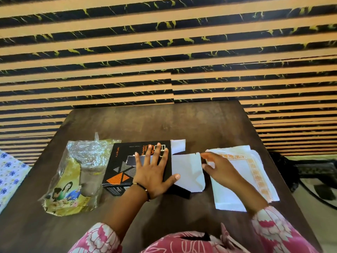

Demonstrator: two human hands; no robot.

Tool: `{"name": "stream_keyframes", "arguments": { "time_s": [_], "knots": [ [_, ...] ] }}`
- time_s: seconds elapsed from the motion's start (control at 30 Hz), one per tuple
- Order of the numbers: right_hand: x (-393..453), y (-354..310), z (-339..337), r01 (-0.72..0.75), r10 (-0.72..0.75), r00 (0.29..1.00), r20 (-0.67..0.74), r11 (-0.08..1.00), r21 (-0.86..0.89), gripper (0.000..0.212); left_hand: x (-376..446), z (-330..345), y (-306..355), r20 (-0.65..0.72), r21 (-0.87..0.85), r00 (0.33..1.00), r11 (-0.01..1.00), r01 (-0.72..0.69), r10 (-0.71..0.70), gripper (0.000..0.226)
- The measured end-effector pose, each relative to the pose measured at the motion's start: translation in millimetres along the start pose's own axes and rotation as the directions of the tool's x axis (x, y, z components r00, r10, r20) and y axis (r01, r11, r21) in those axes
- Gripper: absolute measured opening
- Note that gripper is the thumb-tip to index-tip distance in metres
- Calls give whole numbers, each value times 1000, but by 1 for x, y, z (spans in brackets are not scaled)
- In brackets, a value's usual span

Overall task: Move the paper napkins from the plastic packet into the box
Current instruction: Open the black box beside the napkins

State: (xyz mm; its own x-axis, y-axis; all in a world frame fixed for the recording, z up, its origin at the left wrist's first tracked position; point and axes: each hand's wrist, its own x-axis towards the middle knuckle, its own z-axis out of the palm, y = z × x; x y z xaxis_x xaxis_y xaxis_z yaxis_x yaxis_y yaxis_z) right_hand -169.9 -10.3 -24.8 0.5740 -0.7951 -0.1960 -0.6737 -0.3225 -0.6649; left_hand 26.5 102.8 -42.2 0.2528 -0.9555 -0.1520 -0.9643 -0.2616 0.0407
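A black box (122,165) with orange triangles lies on the dark table (164,123). My left hand (153,170) presses flat on its top, fingers spread. The box's white end flaps (187,172) stand open toward the right. My right hand (217,168) touches the edge of the larger flap, fingers loosely curled. Under and beside that hand lies a stack of white paper napkins (255,172) with an orange border. The crumpled plastic packet (76,176), yellow with a printed picture, sits left of the box.
A striped orange and black wall stands behind the table. A floral cloth (9,176) shows at the far left. A dark cable and object (317,179) lie on the floor to the right. Pink patterned sleeves fill the bottom edge.
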Motion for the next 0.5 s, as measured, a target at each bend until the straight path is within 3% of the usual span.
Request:
{"name": "stream_keyframes", "arguments": {
  "time_s": [0.07, 0.13, 0.27, 0.37, 0.5],
  "knots": [
    [-25, 19, -9, -63, 58, 998, -33, 983, -170, 55, 1, 1, 1, -7, 6, 1000, 1000, -1, 1, 105],
    [-39, 39, -10, -81, 96, 995, 29, 943, -324, 76, 1, 1, 0, -16, 14, 1000, 1000, 3, -3, 106],
    [-54, 87, 14, 49, 6, 996, 95, 822, -567, 111, 1, 2, -1, -28, 22, 1000, 1000, 2, -1, 108],
    [-57, 97, 22, 85, -28, 995, 97, 747, -660, 121, 0, 3, -1, -35, 14, 999, 1000, 1, 0, 108],
    [-49, 93, 21, -8, 13, 1000, 1, 733, -681, 116, -1, 3, -1, -40, 9, 999, 1000, 5, -4, 107]
  ]
}}
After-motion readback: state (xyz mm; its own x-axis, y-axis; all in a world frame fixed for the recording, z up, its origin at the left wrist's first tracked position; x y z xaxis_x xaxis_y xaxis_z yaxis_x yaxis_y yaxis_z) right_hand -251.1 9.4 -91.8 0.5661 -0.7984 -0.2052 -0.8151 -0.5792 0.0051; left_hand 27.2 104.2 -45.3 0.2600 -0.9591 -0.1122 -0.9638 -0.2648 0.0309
